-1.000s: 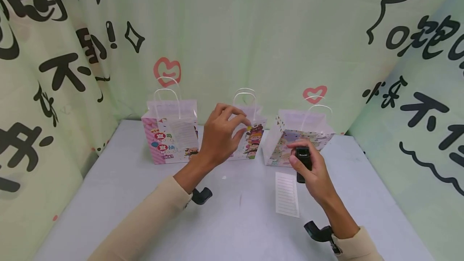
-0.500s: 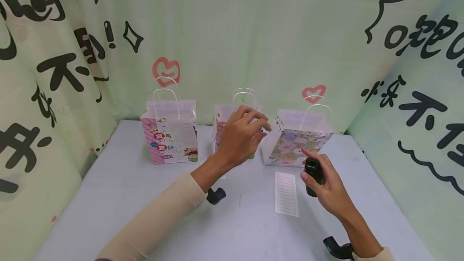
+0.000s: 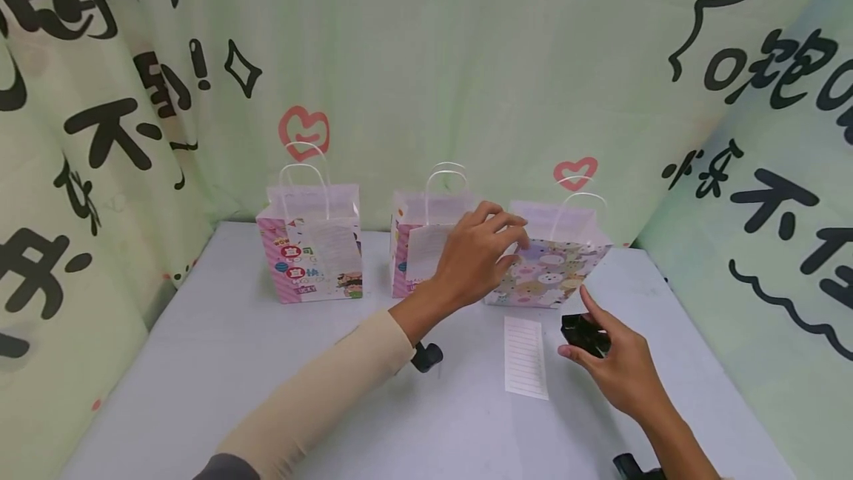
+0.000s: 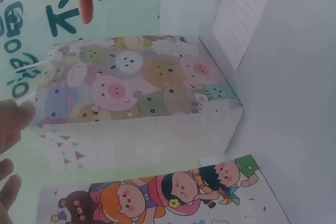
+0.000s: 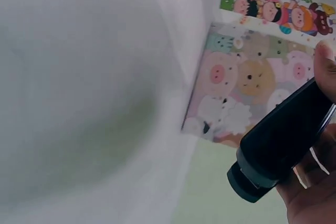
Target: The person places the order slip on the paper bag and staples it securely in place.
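the left hand point(image 3: 472, 256) hangs loosely curved by an animal-print bag point(image 3: 549, 276) near the table's point(image 3: 466, 413) far edge; the right hand point(image 3: 623, 365) grips a black object point(image 3: 584, 333).

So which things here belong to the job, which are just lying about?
Probably the job:
black item, in right hand
right bag, by left hand
loose slip
left bag, middle bag; slips on both

Just surroundings:
curtain
table

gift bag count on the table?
3, in a row along the back of the white table: left gift bag, middle gift bag (partly blocked from the head camera), and animal-print gift bag at right. No others show.
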Tool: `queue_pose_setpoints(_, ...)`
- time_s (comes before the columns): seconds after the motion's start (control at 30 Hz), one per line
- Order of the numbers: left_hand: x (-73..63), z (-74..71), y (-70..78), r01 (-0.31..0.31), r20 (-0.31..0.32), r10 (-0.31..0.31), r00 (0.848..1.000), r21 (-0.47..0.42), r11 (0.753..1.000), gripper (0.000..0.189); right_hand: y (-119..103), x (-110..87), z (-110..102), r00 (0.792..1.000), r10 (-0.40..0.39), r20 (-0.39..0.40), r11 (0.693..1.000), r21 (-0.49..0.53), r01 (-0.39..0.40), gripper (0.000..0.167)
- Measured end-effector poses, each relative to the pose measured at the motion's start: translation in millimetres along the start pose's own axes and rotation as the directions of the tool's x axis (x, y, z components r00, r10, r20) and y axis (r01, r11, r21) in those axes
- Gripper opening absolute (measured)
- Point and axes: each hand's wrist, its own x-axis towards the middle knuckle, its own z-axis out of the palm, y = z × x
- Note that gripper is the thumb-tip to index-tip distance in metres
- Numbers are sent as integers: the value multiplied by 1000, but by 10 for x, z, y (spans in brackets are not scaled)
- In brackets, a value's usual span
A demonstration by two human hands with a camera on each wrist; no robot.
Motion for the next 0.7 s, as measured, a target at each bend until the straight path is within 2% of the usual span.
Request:
queue_pose_setpoints(0.13,53,86,39,-10,26,10,1000,20,1000,14,133,-63,30,1000,-11,-12,997,-79,10,113)
queue_pose_setpoints(0.23,78,141,67,-22,53,20,998,33,999,13,213,-105,39,1000,11,-7,995,-103,-12,118)
queue_pose_setpoints(0.47,135,227,122,-32,77,29,997,49,998,17,406,-181,35,994,86,70,991,-111,-77,128)
queue_pose_setpoints(0.7,182,303,121,-21,70,21,997,-2,1000,20,597,-217,87,978,141,153,985,-119,-123,136)
